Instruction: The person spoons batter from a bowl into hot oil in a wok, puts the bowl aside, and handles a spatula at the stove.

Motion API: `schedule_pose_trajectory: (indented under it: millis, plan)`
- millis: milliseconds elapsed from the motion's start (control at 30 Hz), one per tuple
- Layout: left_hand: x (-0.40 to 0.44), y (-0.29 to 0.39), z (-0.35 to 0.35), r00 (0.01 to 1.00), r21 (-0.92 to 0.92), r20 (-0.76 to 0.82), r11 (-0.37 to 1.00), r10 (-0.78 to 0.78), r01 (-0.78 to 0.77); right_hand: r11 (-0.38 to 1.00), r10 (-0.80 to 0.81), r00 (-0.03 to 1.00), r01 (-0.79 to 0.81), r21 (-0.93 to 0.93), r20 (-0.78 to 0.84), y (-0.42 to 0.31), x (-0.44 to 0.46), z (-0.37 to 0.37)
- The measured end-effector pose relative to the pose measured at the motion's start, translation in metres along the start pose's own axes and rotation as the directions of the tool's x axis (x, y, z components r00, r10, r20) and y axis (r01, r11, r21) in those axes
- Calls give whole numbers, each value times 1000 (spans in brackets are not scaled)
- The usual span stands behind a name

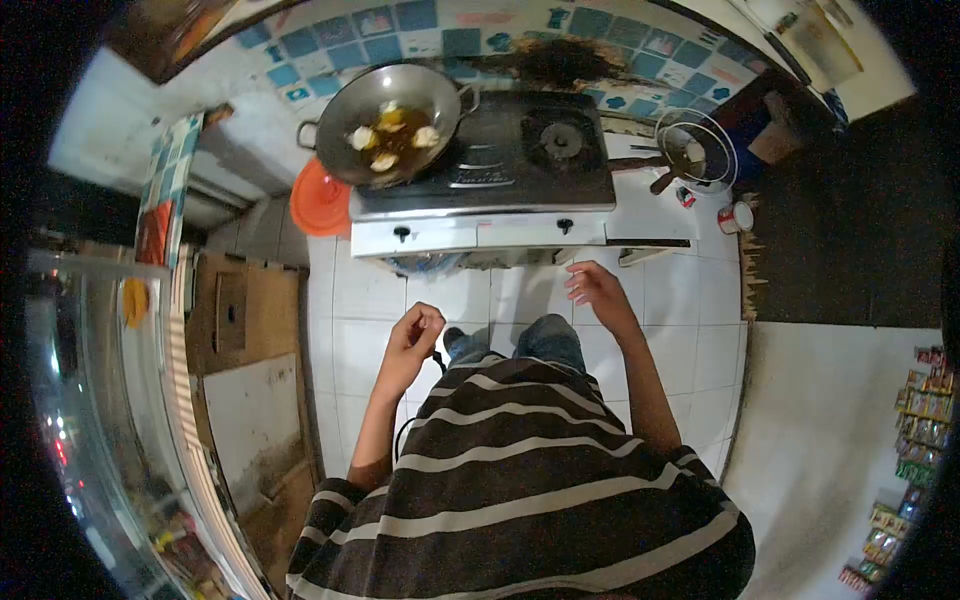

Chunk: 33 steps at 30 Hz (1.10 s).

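Note:
My left hand (416,332) hangs in front of my body at the left, its fingers curled in, and whether anything is inside them is hidden. My right hand (594,287) is raised below the stove's right knob, fingers apart and holding nothing. Both hands are clear of the two-burner stove (485,180). On its left burner sits a large wok (345,105) with oil (400,140) and several pale, yellowish pieces of food (426,137) in it. The right burner (560,142) carries no pan.
An orange lid or basin (318,200) is left of the stove. At the right are a round wire strainer (712,140), a dark-handled utensil (662,184) and a small cup (736,217). A glass display case (120,380) stands at the left; sachets (925,430) hang at the far right.

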State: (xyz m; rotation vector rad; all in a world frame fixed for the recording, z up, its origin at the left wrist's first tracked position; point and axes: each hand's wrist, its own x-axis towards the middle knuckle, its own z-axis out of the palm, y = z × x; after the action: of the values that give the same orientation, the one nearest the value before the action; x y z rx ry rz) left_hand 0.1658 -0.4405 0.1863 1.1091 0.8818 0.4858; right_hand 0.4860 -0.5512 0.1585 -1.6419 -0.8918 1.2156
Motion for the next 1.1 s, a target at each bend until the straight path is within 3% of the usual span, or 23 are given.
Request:
schedule_pose_trajectory:
  millis: [167,200,300,333,400,433,467,533,567,667,767,867,967,1100]
  plan:
    - [66,15,37,999,24,-39,1000,-16,17,836,80,996,-45,547,-41,4,44,-85]
    - [77,19,49,998,28,-67,1000,1,1,668,107,993,-112,735,54,23,64,-112]
    - [99,29,87,985,1,-173,1000,-23,23,465,159,972,-226,856,170,80,140,-193]
    - [106,30,101,972,1,-236,1000,-21,22,541,197,976,-184,821,89,83,159,-215]
    - [116,31,131,931,56,-365,998,8,13,919,148,979,-83,386,-142,91,198,-261]
    - [121,31,142,919,60,-394,998,6,19,984,-176,960,165,-67,-220,135,239,-291]
    - [124,30,153,903,60,-429,998,-3,31,795,-480,833,282,-538,-273,181,280,-321]
    - [123,27,176,859,61,-512,997,-4,41,747,-231,940,6,-665,-251,169,300,-349]
    - [123,23,187,845,56,-534,997,-22,62,642,-268,945,28,-767,-190,163,315,-361]
    - [118,11,217,813,12,-575,993,-89,117,510,-97,975,-122,-851,-198,120,335,-377]
    - [119,-3,235,856,-24,-499,990,-133,140,367,-195,978,5,-930,-71,137,381,-393]
    - [125,-20,246,827,-36,-528,978,-193,205,289,58,993,79,-954,100,135,412,-401]
    - [132,-23,253,795,-52,-556,965,-242,258,262,100,979,144,-954,175,153,439,-405]
    - [140,-32,261,786,-40,-557,954,-269,298,197,196,969,109,-974,148,158,446,-406]
